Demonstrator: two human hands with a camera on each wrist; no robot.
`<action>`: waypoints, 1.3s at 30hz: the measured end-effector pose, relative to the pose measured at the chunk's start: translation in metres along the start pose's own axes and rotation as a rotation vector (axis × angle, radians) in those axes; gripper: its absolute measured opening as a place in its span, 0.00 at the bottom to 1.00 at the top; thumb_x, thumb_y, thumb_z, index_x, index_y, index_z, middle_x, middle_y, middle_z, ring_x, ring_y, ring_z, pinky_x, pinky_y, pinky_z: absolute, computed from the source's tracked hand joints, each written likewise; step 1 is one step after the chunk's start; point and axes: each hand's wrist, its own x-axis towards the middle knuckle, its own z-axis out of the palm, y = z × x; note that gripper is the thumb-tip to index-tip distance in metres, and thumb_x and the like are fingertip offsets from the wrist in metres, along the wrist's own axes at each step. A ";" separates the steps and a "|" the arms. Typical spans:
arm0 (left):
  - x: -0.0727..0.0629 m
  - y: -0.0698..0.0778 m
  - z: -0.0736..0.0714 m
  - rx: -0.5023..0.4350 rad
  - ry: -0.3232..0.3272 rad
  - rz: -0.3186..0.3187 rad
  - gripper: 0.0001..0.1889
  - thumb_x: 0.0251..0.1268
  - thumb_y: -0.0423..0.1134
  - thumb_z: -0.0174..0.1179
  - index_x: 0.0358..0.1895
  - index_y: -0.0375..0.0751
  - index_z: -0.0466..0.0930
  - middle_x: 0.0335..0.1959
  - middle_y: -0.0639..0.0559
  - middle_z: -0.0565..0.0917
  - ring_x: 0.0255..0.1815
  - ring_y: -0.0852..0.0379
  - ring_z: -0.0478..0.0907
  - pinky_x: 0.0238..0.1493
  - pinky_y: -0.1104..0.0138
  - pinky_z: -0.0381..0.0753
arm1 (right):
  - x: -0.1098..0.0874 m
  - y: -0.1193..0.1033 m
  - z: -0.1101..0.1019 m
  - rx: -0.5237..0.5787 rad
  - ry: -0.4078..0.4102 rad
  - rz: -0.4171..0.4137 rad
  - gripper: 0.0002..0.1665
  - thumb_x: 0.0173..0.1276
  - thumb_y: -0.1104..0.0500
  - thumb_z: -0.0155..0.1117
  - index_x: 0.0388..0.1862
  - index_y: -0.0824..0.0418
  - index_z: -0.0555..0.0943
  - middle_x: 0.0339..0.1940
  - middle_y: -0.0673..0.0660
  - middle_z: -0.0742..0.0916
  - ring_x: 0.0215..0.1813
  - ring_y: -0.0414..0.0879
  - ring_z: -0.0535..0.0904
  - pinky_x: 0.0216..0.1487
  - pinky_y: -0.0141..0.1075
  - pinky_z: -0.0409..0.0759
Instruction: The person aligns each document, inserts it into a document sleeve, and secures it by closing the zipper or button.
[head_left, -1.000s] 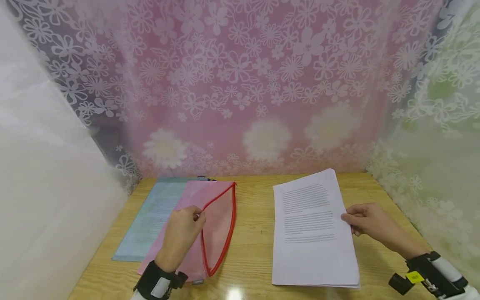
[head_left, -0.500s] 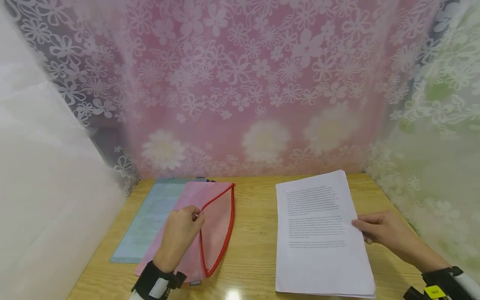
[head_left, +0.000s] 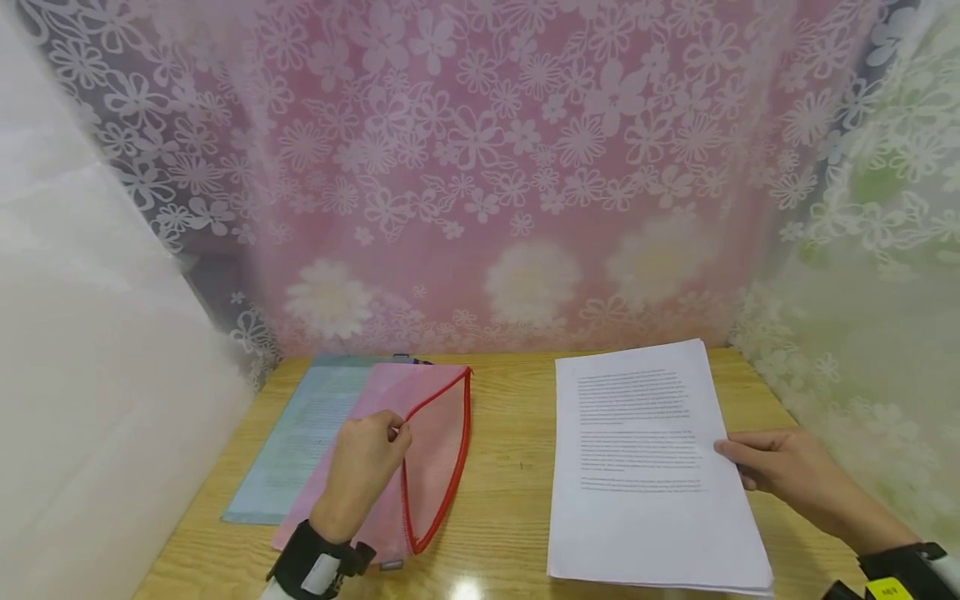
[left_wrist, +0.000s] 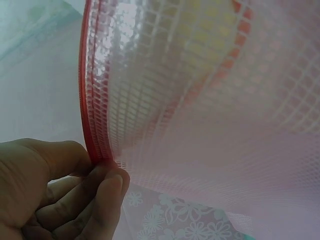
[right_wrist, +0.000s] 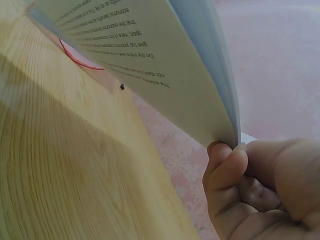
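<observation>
My left hand point(head_left: 367, 458) pinches the red zipper edge of a pink mesh zipper pouch point(head_left: 442, 442), lifting that edge so the mouth gapes toward the right. In the left wrist view the thumb and index finger grip the red edge point(left_wrist: 90, 100). To the right, my right hand point(head_left: 795, 475) holds a stack of printed paper sheets point(head_left: 637, 533) by its right edge, thumb on top. The right wrist view shows the sheets point(right_wrist: 150, 75) pinched between thumb and fingers, raised above the table and slanting.
Under the pink pouch, to the left, lies a blue pouch point(head_left: 288, 450) with printed paper visible through it. Both rest on a wooden table point(head_left: 510, 500). A pink flowered curtain point(head_left: 480, 167) hangs behind, with a white sheet point(head_left: 97, 375) at left and a greenish one point(head_left: 885, 333) at right.
My right hand has moved to the right and nearer to me, carrying the paper stack along. The left hand and the pink pouch have stayed nearly in place.
</observation>
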 end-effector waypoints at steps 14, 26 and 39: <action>0.004 0.008 0.001 -0.006 0.003 0.039 0.04 0.59 0.29 0.67 0.27 0.37 0.88 0.20 0.50 0.86 0.17 0.65 0.73 0.20 0.71 0.73 | 0.014 -0.011 0.014 -0.004 -0.068 -0.029 0.31 0.79 0.47 0.59 0.65 0.72 0.78 0.41 0.56 0.86 0.39 0.43 0.80 0.42 0.36 0.81; 0.008 0.016 0.002 -0.027 -0.013 0.051 0.06 0.61 0.29 0.66 0.27 0.37 0.87 0.19 0.51 0.84 0.16 0.66 0.70 0.18 0.73 0.70 | 0.031 -0.021 0.037 0.053 -0.123 -0.103 0.27 0.79 0.50 0.60 0.58 0.74 0.81 0.33 0.56 0.82 0.33 0.43 0.77 0.37 0.36 0.79; 0.010 0.023 0.002 -0.029 -0.020 0.078 0.08 0.60 0.30 0.67 0.23 0.39 0.85 0.18 0.53 0.83 0.16 0.66 0.69 0.19 0.73 0.70 | 0.044 -0.023 0.060 0.122 -0.192 -0.132 0.26 0.77 0.53 0.62 0.56 0.76 0.82 0.34 0.58 0.83 0.32 0.42 0.77 0.36 0.37 0.79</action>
